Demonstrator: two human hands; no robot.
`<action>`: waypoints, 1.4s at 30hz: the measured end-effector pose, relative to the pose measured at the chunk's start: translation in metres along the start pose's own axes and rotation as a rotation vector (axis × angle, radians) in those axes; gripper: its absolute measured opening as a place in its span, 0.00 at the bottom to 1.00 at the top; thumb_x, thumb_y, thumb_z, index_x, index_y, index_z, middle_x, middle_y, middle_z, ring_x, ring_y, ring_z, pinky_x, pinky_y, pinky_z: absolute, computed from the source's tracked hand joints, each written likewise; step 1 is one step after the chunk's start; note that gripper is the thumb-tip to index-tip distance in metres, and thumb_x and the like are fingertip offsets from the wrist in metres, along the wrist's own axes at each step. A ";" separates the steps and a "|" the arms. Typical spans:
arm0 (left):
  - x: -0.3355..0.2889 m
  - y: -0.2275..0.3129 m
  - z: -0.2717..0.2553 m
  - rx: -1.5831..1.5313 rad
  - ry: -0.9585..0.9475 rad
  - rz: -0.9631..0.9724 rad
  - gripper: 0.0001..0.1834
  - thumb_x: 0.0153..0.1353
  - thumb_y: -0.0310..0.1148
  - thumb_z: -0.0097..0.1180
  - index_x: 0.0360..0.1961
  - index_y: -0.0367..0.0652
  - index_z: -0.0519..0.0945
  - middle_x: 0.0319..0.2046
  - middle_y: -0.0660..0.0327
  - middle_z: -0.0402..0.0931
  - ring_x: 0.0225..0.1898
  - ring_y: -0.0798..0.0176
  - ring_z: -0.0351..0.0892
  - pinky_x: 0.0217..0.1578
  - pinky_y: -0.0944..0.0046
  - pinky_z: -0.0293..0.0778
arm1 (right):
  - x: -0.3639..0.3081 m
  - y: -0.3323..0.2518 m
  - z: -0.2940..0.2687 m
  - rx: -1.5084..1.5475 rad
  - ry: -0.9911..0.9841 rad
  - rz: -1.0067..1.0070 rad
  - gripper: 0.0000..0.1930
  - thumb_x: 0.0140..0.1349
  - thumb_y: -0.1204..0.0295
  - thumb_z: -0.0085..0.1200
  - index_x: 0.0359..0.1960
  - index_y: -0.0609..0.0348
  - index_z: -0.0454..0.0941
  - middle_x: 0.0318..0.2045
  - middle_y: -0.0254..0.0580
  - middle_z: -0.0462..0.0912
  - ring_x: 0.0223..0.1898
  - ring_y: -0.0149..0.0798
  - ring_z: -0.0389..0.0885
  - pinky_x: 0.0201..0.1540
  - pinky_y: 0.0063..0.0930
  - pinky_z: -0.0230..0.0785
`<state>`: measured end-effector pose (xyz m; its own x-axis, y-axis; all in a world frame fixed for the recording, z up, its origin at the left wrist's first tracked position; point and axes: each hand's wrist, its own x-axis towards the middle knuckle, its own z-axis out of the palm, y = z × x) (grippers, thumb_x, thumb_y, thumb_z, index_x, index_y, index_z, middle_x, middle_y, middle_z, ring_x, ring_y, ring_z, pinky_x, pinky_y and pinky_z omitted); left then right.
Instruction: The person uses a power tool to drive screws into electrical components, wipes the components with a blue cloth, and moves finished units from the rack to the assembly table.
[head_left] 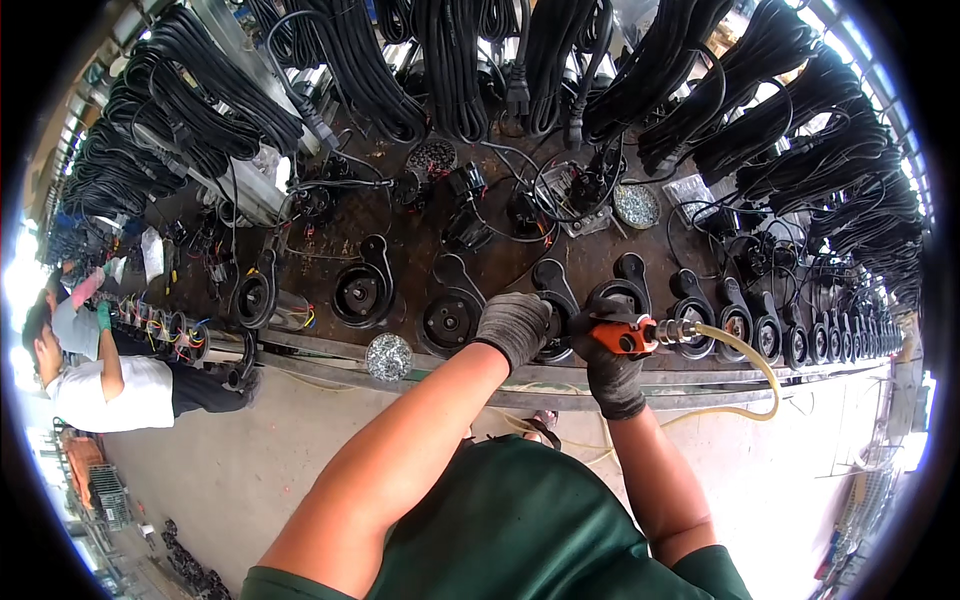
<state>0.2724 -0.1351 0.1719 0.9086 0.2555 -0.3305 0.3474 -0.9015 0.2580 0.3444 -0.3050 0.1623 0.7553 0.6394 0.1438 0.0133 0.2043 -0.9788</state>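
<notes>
My right hand [612, 372], in a dark grey knit glove, is wrapped round an orange air screwdriver [622, 337] with a silver fitting. A yellowish air hose [752, 358] loops from that fitting to the right and down. My left hand [515, 328], gloved alike, is closed at the left edge of a black round housing with a flat arm [553, 278]; its fingertips are hidden. Close on the left lies a similar housing [449, 318], and another [627, 280] lies just beyond the screwdriver. The tool's tip is out of sight behind my hand.
Many similar housings [768, 332] line the bench edge to the right. Bundled black cables [455, 80] hang over the back. Dishes of small metal parts stand at the front edge [389, 357] and farther back [637, 205]. A co-worker in a white shirt [120, 390] works at far left.
</notes>
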 end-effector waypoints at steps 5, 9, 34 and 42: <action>0.001 -0.002 0.000 -0.043 -0.004 0.026 0.13 0.58 0.39 0.65 0.42 0.45 0.86 0.40 0.55 0.86 0.45 0.49 0.86 0.46 0.50 0.81 | 0.004 0.009 -0.002 -0.087 -0.107 -0.030 0.21 0.52 0.83 0.64 0.50 0.61 0.77 0.42 0.39 0.85 0.42 0.33 0.83 0.46 0.28 0.78; 0.005 -0.009 0.005 -0.028 -0.042 0.053 0.13 0.57 0.37 0.65 0.42 0.44 0.86 0.39 0.55 0.86 0.44 0.48 0.86 0.44 0.50 0.82 | 0.010 0.000 0.005 -0.524 -0.456 -0.302 0.24 0.50 0.83 0.67 0.50 0.61 0.77 0.41 0.38 0.83 0.43 0.34 0.82 0.48 0.30 0.77; 0.004 -0.014 0.002 -0.125 0.017 0.077 0.10 0.59 0.35 0.59 0.38 0.46 0.89 0.38 0.54 0.88 0.43 0.51 0.89 0.40 0.50 0.84 | -0.003 0.000 0.052 -0.263 0.124 -0.044 0.21 0.46 0.87 0.61 0.45 0.60 0.78 0.35 0.36 0.84 0.37 0.32 0.82 0.42 0.25 0.77; 0.011 -0.015 0.003 -0.174 -0.053 0.091 0.11 0.58 0.33 0.60 0.40 0.43 0.88 0.38 0.50 0.87 0.42 0.47 0.88 0.42 0.49 0.83 | -0.002 -0.004 0.056 -0.208 0.152 -0.030 0.19 0.47 0.84 0.61 0.44 0.62 0.79 0.33 0.36 0.83 0.35 0.32 0.82 0.40 0.25 0.76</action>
<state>0.2762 -0.1193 0.1620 0.9262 0.1529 -0.3446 0.3033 -0.8451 0.4403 0.3060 -0.2654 0.1744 0.8420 0.5137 0.1650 0.1600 0.0542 -0.9856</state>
